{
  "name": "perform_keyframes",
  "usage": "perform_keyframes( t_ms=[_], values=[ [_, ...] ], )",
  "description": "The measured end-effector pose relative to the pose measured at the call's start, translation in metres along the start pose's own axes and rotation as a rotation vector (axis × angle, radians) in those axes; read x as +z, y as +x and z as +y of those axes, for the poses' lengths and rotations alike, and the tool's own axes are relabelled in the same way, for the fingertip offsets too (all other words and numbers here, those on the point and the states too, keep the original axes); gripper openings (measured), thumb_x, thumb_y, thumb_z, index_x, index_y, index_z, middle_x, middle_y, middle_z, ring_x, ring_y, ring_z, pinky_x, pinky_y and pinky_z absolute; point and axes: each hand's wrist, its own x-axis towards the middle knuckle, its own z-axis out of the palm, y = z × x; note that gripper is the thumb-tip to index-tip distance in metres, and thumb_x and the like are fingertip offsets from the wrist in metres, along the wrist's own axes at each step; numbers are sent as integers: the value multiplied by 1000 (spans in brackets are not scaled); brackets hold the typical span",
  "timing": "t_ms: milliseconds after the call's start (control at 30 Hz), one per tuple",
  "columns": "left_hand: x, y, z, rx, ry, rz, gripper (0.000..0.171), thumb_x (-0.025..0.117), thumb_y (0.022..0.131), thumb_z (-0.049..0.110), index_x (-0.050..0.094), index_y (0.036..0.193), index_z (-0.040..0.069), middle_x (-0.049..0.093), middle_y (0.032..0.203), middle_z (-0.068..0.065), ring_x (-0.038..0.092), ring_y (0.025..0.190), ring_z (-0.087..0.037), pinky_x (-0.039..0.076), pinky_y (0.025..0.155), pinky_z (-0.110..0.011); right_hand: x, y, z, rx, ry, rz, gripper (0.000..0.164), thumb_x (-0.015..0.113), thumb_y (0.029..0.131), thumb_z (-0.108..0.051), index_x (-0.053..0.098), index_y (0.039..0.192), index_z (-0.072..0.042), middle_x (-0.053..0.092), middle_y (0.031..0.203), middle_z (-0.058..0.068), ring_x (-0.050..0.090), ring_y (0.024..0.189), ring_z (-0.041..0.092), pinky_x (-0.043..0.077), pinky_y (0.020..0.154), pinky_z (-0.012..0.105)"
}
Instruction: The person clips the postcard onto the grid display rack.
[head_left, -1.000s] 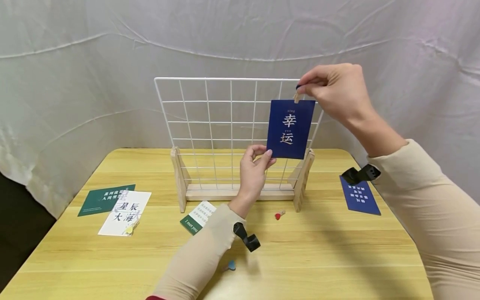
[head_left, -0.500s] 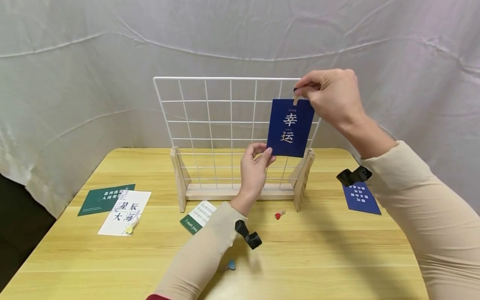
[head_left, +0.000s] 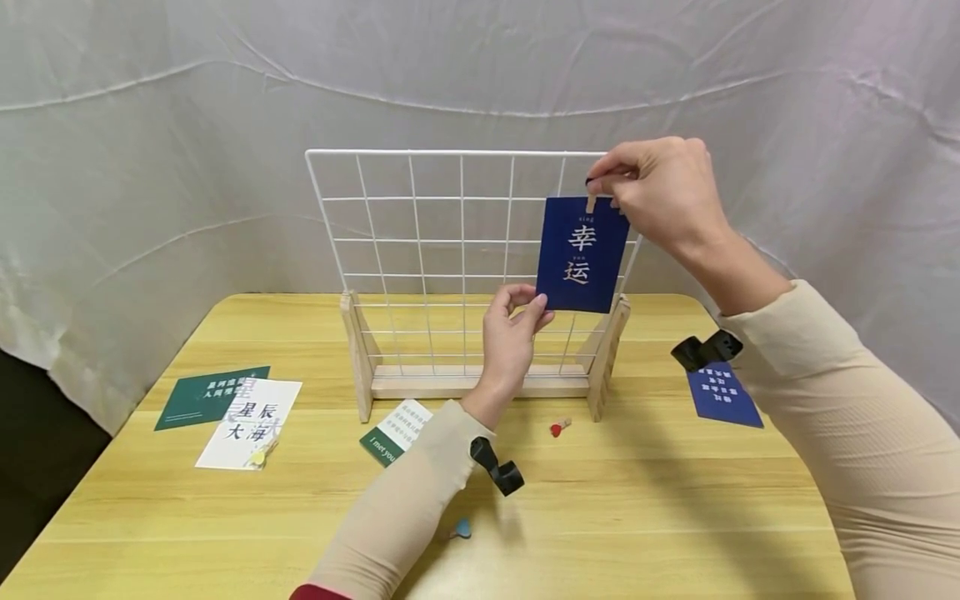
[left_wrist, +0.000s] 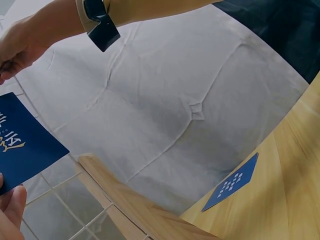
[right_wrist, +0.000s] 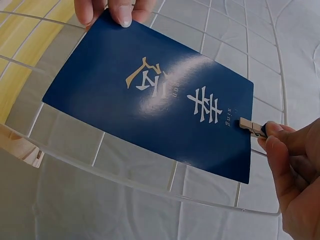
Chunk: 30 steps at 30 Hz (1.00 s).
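Note:
A dark blue card (head_left: 581, 279) with white and gold characters stands upright before the upper right part of a white wire grid (head_left: 438, 240). My left hand (head_left: 513, 333) pinches its lower left corner between thumb and fingers. At the card's top edge, my right hand (head_left: 663, 187) pinches a small wooden clothespin (right_wrist: 252, 127) with a dark end. The right wrist view shows the clothespin's tip over the card's edge, and the grid just behind. Whether the clothespin also bites a grid wire cannot be told.
Wooden feet (head_left: 362, 367) carry the grid. On the table (head_left: 600, 517) lie a green card (head_left: 197, 402), a white card (head_left: 251, 450), a green-and-white card (head_left: 393, 433) and another blue card (head_left: 726, 398). Red (head_left: 558, 428), blue (head_left: 462, 529) and yellow (head_left: 258, 457) clips lie around.
My right hand has shifted slightly left and down with the clothespin, which now sits lower on the card's top edge. My left hand keeps its hold on the corner, nearly still.

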Motion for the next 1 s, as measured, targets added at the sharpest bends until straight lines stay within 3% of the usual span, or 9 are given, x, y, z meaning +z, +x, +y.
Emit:
perform_keyframes(
  t_ms=[300, 433, 600, 733, 867, 1000],
  values=[
    [-1, 1, 0, -24, -5, 13, 14, 62, 94, -2, 57, 107, -3, 58, 98, -10, 66, 83, -22, 56, 83, -33, 3, 1, -2, 17, 4, -4, 14, 66, 95, -17, 80, 94, -13, 75, 90, 1, 70, 80, 19, 39, 61, 24],
    [-2, 1, 0, -35, 6, 13, 14, 62, 94, -1, 58, 107, -2, 58, 98, -10, 66, 83, -19, 56, 83, -33, 4, 1, -1, 31, 7, -16, 14, 66, 95, -18, 80, 95, -14, 75, 90, 1, 68, 76, 16, 38, 59, 24],
    [-1, 2, 1, -25, 0, 14, 14, 62, 94, -2, 58, 107, -3, 58, 97, -10, 66, 84, -24, 56, 83, -34, 0, 2, -3, 23, -1, -50, 15, 66, 96, -21, 79, 97, -15, 75, 91, 1, 63, 66, 10, 40, 54, 22],
    [-2, 2, 1, -15, 11, 12, 14, 61, 94, -2, 58, 107, -4, 58, 97, -10, 67, 85, -23, 56, 84, -36, 0, -1, -3, -36, -40, -45, 17, 62, 97, -17, 78, 101, -13, 75, 93, 3, 64, 65, 15, 40, 58, 27],
    [-6, 1, 1, -27, 52, -13, 17, 61, 95, -1, 57, 111, -4, 60, 101, -12, 67, 88, -19, 56, 85, -39, 5, -6, -2, -141, -85, 31, 17, 63, 97, -14, 78, 103, -9, 75, 93, 7, 66, 67, 22, 45, 62, 37],
    [-10, 0, 4, -41, 103, -51, 19, 61, 96, 1, 58, 114, -3, 63, 105, -13, 67, 96, -25, 56, 84, -37, 7, -9, 0, -197, -98, 88, 15, 66, 95, -14, 77, 102, -6, 74, 94, 9, 69, 71, 26, 51, 66, 46]
  ],
)
